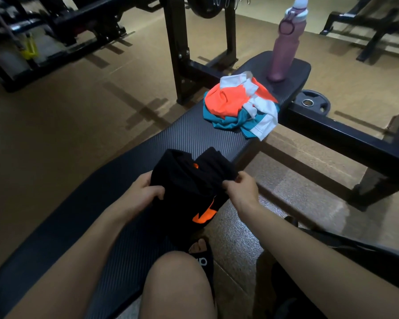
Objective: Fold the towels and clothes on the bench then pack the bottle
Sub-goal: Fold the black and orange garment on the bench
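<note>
In the head view, the person sat astride a black padded bench [189, 134] and held a black garment [189, 187] with orange markings over its near end. The left hand [145, 192] gripped the garment's left edge, fingers curled into the cloth. The right hand [240, 189] pinched the right edge between thumb and bent fingers. The garment hung bunched between the two hands, its lower part draped down past the bench's side toward a foot in a black sandal [202, 254].

Farther along the bench lay a crumpled pile of orange, teal and white clothes [237, 107], unfolded, its edge spilling over the right side of the pad. Beyond the pile, near the far end of the bench, a pink bottle [286, 47] with a pale lid stood upright, apart from the clothes. A weight plate [312, 102] lay on the floor beside the bench frame.
</note>
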{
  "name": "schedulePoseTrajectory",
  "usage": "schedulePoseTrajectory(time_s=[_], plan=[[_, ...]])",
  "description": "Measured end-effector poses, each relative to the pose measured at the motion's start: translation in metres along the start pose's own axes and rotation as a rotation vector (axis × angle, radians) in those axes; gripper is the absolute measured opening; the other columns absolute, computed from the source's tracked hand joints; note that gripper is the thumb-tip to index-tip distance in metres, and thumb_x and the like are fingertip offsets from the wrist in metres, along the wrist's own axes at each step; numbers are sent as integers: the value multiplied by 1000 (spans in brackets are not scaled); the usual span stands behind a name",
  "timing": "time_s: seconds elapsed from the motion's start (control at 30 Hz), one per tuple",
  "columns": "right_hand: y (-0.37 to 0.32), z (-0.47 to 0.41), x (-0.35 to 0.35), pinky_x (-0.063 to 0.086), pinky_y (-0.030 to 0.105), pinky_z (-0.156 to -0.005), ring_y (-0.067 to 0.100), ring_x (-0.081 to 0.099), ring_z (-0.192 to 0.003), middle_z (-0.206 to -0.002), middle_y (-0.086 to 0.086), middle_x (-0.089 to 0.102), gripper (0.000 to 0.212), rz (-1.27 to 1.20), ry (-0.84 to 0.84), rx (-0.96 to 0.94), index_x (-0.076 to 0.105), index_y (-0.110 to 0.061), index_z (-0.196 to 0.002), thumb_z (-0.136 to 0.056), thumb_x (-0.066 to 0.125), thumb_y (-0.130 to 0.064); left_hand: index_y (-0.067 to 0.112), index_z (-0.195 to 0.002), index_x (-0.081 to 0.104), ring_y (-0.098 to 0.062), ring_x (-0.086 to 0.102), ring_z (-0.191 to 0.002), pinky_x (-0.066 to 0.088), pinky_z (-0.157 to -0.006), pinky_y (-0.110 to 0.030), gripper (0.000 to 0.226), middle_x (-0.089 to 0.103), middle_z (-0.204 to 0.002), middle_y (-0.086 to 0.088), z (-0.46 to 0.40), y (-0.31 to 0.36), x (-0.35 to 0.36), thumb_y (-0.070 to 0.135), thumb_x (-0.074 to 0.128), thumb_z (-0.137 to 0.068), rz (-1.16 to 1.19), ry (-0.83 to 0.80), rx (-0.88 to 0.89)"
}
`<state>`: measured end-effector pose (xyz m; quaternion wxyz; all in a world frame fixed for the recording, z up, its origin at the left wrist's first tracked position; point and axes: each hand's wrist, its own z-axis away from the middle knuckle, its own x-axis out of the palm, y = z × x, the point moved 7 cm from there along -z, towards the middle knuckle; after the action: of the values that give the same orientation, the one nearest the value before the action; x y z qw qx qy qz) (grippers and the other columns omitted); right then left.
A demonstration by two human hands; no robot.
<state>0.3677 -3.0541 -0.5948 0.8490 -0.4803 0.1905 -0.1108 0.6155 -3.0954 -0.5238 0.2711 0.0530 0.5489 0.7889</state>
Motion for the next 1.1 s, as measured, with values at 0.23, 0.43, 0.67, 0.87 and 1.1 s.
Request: schedulePoseTrajectory(time_s=[0.23,0.43,0.67,0.87,1.1], plan=[[11,5,11,45,35,-67,20,55,-71,-80,5,55,15,-316,-127,268,51,-16,-80,-84,56,-3,13,-87,53,-16,51,-71,40,-70,-37,29,50,-76,-2,-6,23,12,-13,51,-76,-158,-88,13],[-24,-9,0,46,31,-63,19,56,-71,-71,3,57,21,-7,28,-12,54,-17,-70,-78,73,-17,21,-83,59,-16,49,-68,38,-66,-36,39,49,-71,1,-10,36,17,-15,51,-69,-202,-161,25],[-55,-26,27,33,25,-62,16,49,-81,-84,0,55,27,323,-135,-181,47,-20,-72,-95,56,-11,23,-75,62,-14,54,-66,41,-61,-28,33,56,-71,3,-20,40,29,-2,48,-59,112,-176,-98],[-47,-35,21,39,29,-61,19,51,-76,-76,0,55,16,214,-140,-116,53,-17,-76,-91,59,-15,16,-89,46,-16,51,-64,43,-55,-27,23,50,-76,-1,-32,14,25,-1,35,-77,418,31,-285],[-36,-43,15,57,48,-86,29,62,-99,-103,7,57,39,242,-165,9,43,-14,-116,-86,66,-25,28,-124,47,-21,60,-102,51,-95,-46,26,59,-111,0,-50,9,15,23,46,-98,-96,286,-243]])
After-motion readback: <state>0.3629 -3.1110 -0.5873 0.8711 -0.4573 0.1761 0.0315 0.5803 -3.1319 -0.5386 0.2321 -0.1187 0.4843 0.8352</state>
